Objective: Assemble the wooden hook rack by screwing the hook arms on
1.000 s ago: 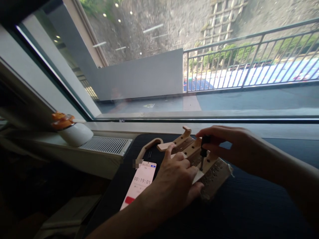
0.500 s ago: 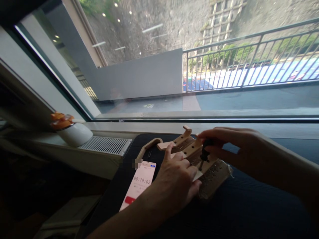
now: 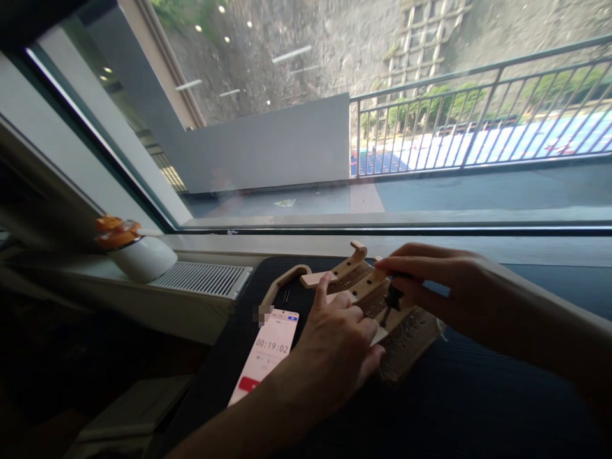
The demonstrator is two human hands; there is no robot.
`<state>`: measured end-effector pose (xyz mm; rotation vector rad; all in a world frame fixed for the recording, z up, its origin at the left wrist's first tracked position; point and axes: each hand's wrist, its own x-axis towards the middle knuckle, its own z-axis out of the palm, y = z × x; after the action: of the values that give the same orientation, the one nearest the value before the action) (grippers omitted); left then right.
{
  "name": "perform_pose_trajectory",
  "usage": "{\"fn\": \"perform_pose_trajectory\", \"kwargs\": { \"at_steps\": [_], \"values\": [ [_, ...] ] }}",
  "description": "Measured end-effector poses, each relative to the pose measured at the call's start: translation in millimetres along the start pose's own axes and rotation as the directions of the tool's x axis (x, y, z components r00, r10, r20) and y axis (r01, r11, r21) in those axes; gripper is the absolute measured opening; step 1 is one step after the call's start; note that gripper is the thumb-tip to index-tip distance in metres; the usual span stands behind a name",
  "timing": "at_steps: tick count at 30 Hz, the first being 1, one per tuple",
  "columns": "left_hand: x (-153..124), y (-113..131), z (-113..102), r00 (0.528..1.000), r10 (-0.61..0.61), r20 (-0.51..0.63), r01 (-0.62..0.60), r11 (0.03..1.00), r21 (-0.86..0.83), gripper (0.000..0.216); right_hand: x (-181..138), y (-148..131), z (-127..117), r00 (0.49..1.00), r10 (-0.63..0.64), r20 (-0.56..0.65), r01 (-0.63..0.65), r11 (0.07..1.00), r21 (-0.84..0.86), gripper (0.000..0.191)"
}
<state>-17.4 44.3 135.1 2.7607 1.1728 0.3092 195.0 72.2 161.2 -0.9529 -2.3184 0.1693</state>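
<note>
1. Location. The wooden assembly point(image 3: 411, 335) lies flat on the dark mat point(image 3: 478, 395), near the window sill and just right of the phone point(image 3: 265, 354). It shows 1 perforated board with pale slats and a hooked arm on top.

2. Left hand point(image 3: 335, 354). It bears on the near-left end of the assembly. The fingers are curled together over the slats and the index finger points far. We read this as a clamping hold against the mat.

3. Right hand point(image 3: 430, 280). The thumb and fingers are pinched shut on the black handle of a small screwdriver point(image 3: 392, 298). The shaft angles down onto the slats between the 2 hands.

4. Handling. We judge the assembly light and stiff. The thin slats and the hooked arm look liable to snap if levered. Bare wood on the mat should not slide much. We advise taking hold on the board's edges or on the broad slat faces, not on the hook.

5. Surroundings. A loose curved wooden piece point(image 3: 282, 282) lies at the far left of the mat. A white pot point(image 3: 143, 258) stands beside the vent grille point(image 3: 203, 278).
</note>
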Motion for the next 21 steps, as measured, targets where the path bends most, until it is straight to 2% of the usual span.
{"fn": "perform_pose_trajectory", "kwargs": {
  "at_steps": [5,9,12,18,21],
  "values": [
    [-0.7,-1.5,0.9,1.0,0.013,0.007,-0.013,1.0,0.015,0.013,0.0,3.7,1.7,1.0,0.02,-0.011,-0.02,1.0,0.004,0.024],
    [-0.9,-1.5,1.8,1.0,0.012,0.01,-0.012,1.0,0.022,0.013,5.0,-1.3,4.3,0.998,0.011,-0.066,-0.012,1.0,-0.025,0.016],
    [-0.3,-0.8,1.4,1.0,0.01,0.006,-0.01,1.0,0.023,0.013,6.7,-6.0,5.4,0.997,0.012,-0.082,-0.015,0.999,-0.031,0.017],
    [0.3,-0.6,0.0,1.0,0.014,0.005,-0.014,1.0,0.022,0.012,3.3,-8.2,3.3,1.0,-0.005,-0.017,0.005,0.999,0.044,0.027],
    [0.5,-2.0,-0.2,1.0,0.025,0.017,-0.026,0.999,0.025,0.013,1.2,-4.7,1.8,0.999,0.021,-0.03,-0.02,0.999,0.037,0.028]
  ]
}}
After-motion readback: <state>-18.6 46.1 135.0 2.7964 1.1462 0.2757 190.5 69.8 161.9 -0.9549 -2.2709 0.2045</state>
